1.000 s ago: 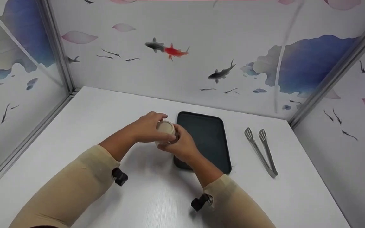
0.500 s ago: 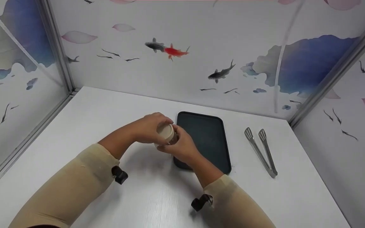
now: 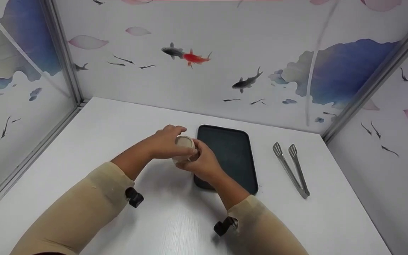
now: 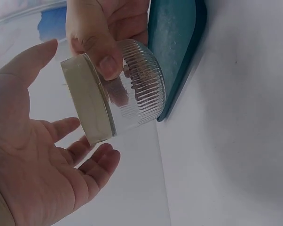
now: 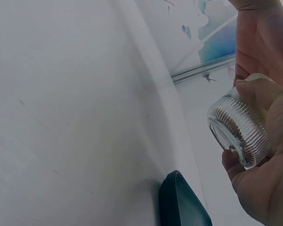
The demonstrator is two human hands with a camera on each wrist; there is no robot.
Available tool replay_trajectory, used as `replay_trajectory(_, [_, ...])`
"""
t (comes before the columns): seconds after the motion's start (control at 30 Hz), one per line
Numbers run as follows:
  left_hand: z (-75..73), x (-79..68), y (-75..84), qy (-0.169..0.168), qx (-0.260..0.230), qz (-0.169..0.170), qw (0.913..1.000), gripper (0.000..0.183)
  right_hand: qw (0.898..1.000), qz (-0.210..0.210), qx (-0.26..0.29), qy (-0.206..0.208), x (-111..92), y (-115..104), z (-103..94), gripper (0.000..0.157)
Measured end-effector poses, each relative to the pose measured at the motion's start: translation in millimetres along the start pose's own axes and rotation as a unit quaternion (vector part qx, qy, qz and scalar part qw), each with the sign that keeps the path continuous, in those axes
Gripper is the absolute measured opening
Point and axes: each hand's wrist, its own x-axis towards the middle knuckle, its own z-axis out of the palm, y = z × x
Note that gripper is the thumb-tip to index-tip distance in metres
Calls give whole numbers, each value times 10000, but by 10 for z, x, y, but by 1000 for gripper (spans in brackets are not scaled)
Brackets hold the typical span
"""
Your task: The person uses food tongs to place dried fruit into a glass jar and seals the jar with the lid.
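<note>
A ribbed clear glass jar with a cream lid (image 3: 184,142) is held tilted above the table, just left of the dark tray. My right hand (image 3: 205,161) grips the jar's glass body (image 4: 137,87), its thumb lying along the side. In the left wrist view my left hand (image 4: 43,155) surrounds the lid (image 4: 87,101) with loosened, spread fingers. Its thumb stands off the lid, while the fingertips are close beneath; I cannot tell whether they touch. Brownish shapes show through the ribbed glass (image 5: 240,122), but what they are is unclear.
A dark rectangular tray (image 3: 228,156) lies right of the jar, partly behind my right hand. Farther right, metal tongs (image 3: 292,171) rest spread on the white table (image 3: 119,117). Printed panels (image 3: 204,88) wall in the back and sides.
Half a second ago my left fingers were wrapped closer round the lid; now they have loosened and turned back, much as one second ago. The right hand keeps its grip on the jar.
</note>
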Motion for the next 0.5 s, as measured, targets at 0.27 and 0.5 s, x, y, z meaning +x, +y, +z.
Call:
replay_trajectory(0.27, [20,21,-3,87,-41,-51,9999,85,9999,-86,-120,-60,12,16,-10,87])
replay_trajectory(0.5, [3,20,-5,-9,12,180,9998,75,9998,-152,-89,-131,13,39,-6,84])
